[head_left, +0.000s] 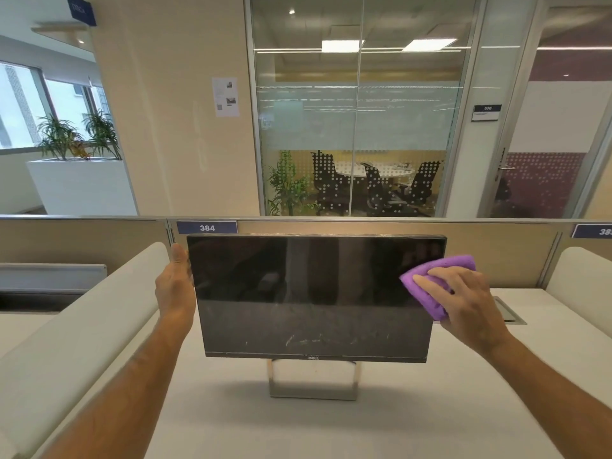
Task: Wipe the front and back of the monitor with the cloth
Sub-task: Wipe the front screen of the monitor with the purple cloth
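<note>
I see the monitor in the middle of the frame, a bit below the center. It stands upright on its silver stand on a white desk. The screen is dark and turned off. Near the bottom of the screen there are pale smudges, just above the small logo on the lower edge.

My left hand is at the left side of the frame's middle. It rests flat against the left edge of the monitor. The fingers are straight and close together, pointing up, and they are not wrapped around anything I can see.

My right hand is at the right side of the frame's middle. It presses the purple cloth onto the right part of the screen, near the top right corner. The fingers are spread over the bunched cloth and bent a little. The cloth sticks out above and to the left of the fingers and touches the glass.

Behind the monitor runs a low tan divider with a blue tag that reads 384, just above the monitor's top left corner. In the upper half of the frame there is a glass wall, and through it I see black chairs around a table. In the left of the frame, green plants sit in a white box by a window.
</note>
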`<state>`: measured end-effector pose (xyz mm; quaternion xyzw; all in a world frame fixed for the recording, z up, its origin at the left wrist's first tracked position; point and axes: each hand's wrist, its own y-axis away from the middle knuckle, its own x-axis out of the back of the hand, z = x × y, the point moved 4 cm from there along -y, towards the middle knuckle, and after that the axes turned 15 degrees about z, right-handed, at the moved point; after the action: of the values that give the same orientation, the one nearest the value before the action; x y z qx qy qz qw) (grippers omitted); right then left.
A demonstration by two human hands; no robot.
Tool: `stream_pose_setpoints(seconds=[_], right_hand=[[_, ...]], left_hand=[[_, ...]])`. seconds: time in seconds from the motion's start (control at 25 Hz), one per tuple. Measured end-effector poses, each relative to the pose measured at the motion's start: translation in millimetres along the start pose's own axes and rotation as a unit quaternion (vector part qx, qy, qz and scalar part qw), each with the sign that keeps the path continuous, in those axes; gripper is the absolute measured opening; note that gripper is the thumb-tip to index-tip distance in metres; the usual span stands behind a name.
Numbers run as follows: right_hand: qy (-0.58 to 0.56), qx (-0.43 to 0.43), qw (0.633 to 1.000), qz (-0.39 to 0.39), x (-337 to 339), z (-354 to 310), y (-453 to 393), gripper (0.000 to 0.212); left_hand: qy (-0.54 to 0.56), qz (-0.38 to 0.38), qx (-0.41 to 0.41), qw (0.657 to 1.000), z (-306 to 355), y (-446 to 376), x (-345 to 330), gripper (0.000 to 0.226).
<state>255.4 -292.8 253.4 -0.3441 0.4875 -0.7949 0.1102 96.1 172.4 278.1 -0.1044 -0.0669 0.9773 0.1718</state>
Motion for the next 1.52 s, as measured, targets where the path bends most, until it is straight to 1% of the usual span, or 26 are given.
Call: stream_pose_setpoints(seconds=[0.04, 0.12, 0.16, 0.2, 0.24, 0.32, 0.36, 0.4, 0.48, 0.52, 0.56, 0.68, 0.72, 0.76, 0.84, 0.88, 0.92, 1.04, 1.08, 1.12, 1.2, 1.24, 1.28, 1.4, 1.44, 1.52], right_hand=[[0.001, 0.006, 1.000, -0.007, -0.7, -3.2, 2.9, 0.086], [0.001, 0.127, 0.990, -0.068, -7.3, -18.3, 21.1, 0.082], [0.004, 0.170, 0.981, -0.094, -6.7, -20.9, 26.9, 0.081], [0.005, 0.168, 0.981, -0.099, -4.0, -17.0, 26.3, 0.081], [0.005, 0.125, 0.989, -0.080, -2.4, -9.0, 21.2, 0.083], [0.000, -0.002, 1.000, -0.023, 2.0, 4.8, 10.3, 0.088], [0.001, -0.023, 1.000, -0.016, 2.8, 4.6, 8.1, 0.088], [0.008, 0.005, 1.000, -0.026, 1.4, -0.1, 9.9, 0.086], [0.015, 0.134, 0.987, -0.086, -3.1, -12.6, 23.0, 0.078], [0.018, 0.169, 0.980, -0.103, -1.5, -13.1, 25.5, 0.077], [0.021, 0.163, 0.981, -0.099, 0.7, -7.8, 23.5, 0.077], [0.022, 0.015, 0.999, -0.034, 5.7, 9.8, 11.0, 0.085], [0.024, 0.014, 0.999, -0.036, 5.8, 7.8, 11.9, 0.085], [0.026, 0.056, 0.996, -0.057, 3.6, 2.4, 17.5, 0.084], [0.019, 0.184, 0.973, -0.139, -1.0, -9.1, 37.7, 0.085], [0.019, 0.213, 0.963, -0.163, -0.4, -9.0, 42.6, 0.088], [0.023, 0.209, 0.964, -0.164, 0.6, -5.1, 41.6, 0.089], [0.039, 0.113, 0.986, -0.115, 1.4, 5.5, 26.0, 0.080], [0.042, 0.116, 0.986, -0.116, 1.4, 3.1, 24.1, 0.078], [0.043, 0.150, 0.979, -0.132, 0.1, -1.7, 27.2, 0.079], [0.036, 0.241, 0.951, -0.192, -2.3, -11.5, 41.3, 0.083], [0.035, 0.263, 0.942, -0.205, -2.0, -12.5, 44.1, 0.084], [0.037, 0.262, 0.943, -0.204, -1.9, -10.6, 41.8, 0.085], [0.042, 0.179, 0.969, -0.162, -1.6, -2.8, 25.8, 0.077], [0.042, 0.175, 0.971, -0.160, -1.7, -3.9, 24.9, 0.076], [0.043, 0.237, 0.951, -0.195, -5.4, -12.0, 37.0, 0.079]], left_hand=[[-0.002, 0.003, -0.001, 1.000, -0.2, -0.3, -0.3, 0.103], [-0.008, 0.003, -0.006, 1.000, -0.3, -0.7, 0.0, 0.106], [-0.011, 0.002, -0.011, 1.000, -0.9, -0.8, 0.3, 0.105], [-0.012, 0.001, -0.013, 1.000, -1.4, -0.8, 0.7, 0.101], [-0.014, 0.001, -0.014, 1.000, -2.1, -1.4, 0.8, 0.096], [-0.014, -0.001, -0.017, 1.000, -2.5, -2.4, 0.0, 0.082], [-0.013, -0.002, -0.017, 1.000, -2.5, -2.9, -0.2, 0.077], [-0.011, -0.003, -0.017, 1.000, -2.7, -3.3, -0.5, 0.076], [-0.008, -0.004, -0.017, 1.000, -3.5, -3.7, -0.6, 0.079], [-0.009, -0.004, -0.018, 1.000, -3.7, -3.8, -0.4, 0.080], [-0.009, -0.005, -0.018, 1.000, -4.0, -3.9, -0.7, 0.078], [-0.010, -0.006, -0.015, 1.000, -4.5, -4.5, -1.2, 0.062], [-0.011, -0.006, -0.014, 1.000, -4.4, -4.6, -1.4, 0.060], [-0.012, -0.006, -0.015, 1.000, -4.6, -4.8, -1.2, 0.062], [-0.014, -0.004, -0.016, 1.000, -4.9, -5.0, -0.5, 0.073], [-0.014, -0.003, -0.016, 1.000, -4.6, -4.7, -0.2, 0.078], [-0.015, -0.002, -0.016, 1.000, -4.3, -4.3, -0.1, 0.081], [-0.022, 0.004, -0.017, 1.000, -4.4, -5.3, -0.6, 0.088], [-0.020, 0.005, -0.016, 1.000, -4.6, -5.6, -0.9, 0.087], [-0.018, 0.005, -0.016, 1.000, -4.7, -5.5, -1.2, 0.084], [-0.016, 0.007, -0.014, 1.000, -4.6, -5.4, -1.3, 0.084], [-0.016, 0.008, -0.013, 1.000, -4.7, -5.6, -1.4, 0.084], [-0.015, 0.010, -0.011, 1.000, -4.9, -5.6, -1.3, 0.084], [-0.011, 0.004, -0.009, 1.000, -4.3, -3.8, -1.5, 0.080], [-0.010, 0.003, -0.008, 1.000, -4.0, -3.8, -1.7, 0.083], [-0.011, 0.005, -0.006, 1.000, -4.1, -4.2, -1.5, 0.094]])
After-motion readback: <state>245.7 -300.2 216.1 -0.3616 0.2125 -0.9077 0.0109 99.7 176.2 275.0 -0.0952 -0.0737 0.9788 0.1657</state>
